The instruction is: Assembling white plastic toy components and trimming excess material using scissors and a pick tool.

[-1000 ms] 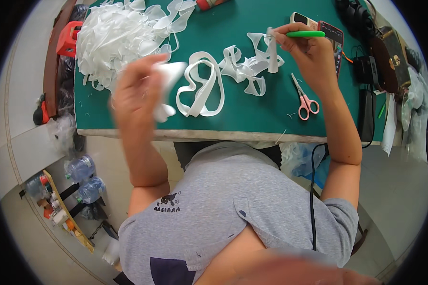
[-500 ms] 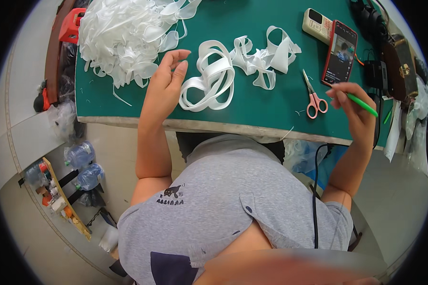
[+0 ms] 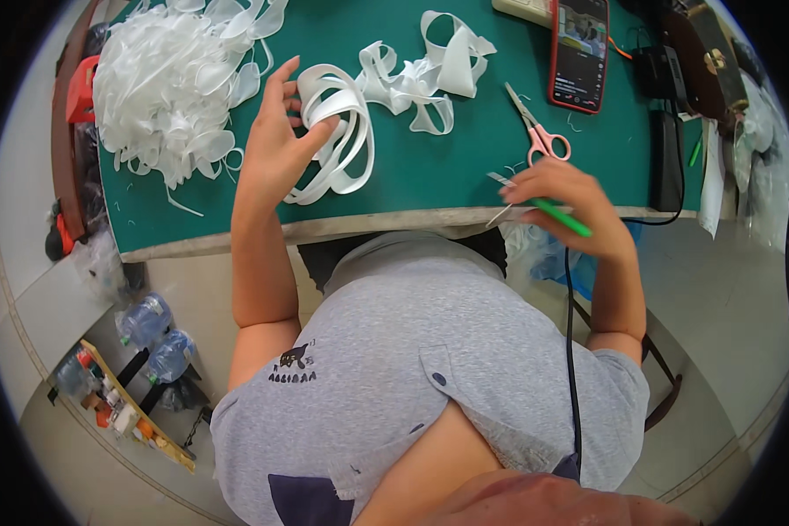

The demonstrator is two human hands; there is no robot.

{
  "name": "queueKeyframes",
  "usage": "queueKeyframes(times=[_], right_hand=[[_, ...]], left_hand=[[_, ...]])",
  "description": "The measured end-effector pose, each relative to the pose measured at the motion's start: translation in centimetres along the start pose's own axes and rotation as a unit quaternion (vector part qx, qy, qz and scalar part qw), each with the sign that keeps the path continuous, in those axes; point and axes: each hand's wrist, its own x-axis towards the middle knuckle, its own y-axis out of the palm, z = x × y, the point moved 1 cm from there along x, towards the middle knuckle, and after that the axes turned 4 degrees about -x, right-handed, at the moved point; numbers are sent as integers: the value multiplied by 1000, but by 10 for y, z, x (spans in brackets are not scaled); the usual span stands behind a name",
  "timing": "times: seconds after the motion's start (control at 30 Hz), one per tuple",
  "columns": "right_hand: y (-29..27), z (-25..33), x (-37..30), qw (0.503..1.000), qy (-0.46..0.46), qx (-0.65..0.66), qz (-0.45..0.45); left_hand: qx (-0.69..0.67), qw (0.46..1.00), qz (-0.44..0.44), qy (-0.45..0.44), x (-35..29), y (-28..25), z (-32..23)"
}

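Observation:
Beside the table's front edge lies a loose coil of white flat band (image 3: 359,167). My left hand (image 3: 276,145) is at the coil's left side with fingers spread; the thumb lies over part of the coil, and I cannot tell how firmly it touches. In my right hand (image 3: 570,197) is a green-handled tool (image 3: 563,216) with a thin, pale flat tip, held between curled fingers over the table edge. Just beyond that hand sit scissors with pink handles (image 3: 548,145). Farther back is a crumpled length of white band (image 3: 451,70).
A big heap of white fabric pieces (image 3: 162,96) covers the left of the green table (image 3: 430,175). At the back right, a red-cased phone (image 3: 579,57) leans near a beige device (image 3: 524,7). A black cable (image 3: 572,324) hangs in front of my body.
My left hand has moved onto the coil's left side. The right hand with the green-handled tool has come down and inward, toward the front edge. The whole view has shifted.

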Motion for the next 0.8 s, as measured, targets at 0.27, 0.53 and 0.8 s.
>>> queueKeyframes(times=[0.27,0.53,0.8], right_hand=[[18,-18,-4,985,-65,-119,107],[2,0,43,978,-124,-130,-106],[-32,9,54,990,-41,-123,-56]], left_hand=[[-34,999,-18,0,-5,1,2],[-103,994,-33,-8,4,4,10],[-253,967,-23,17,-43,-32,-38]])
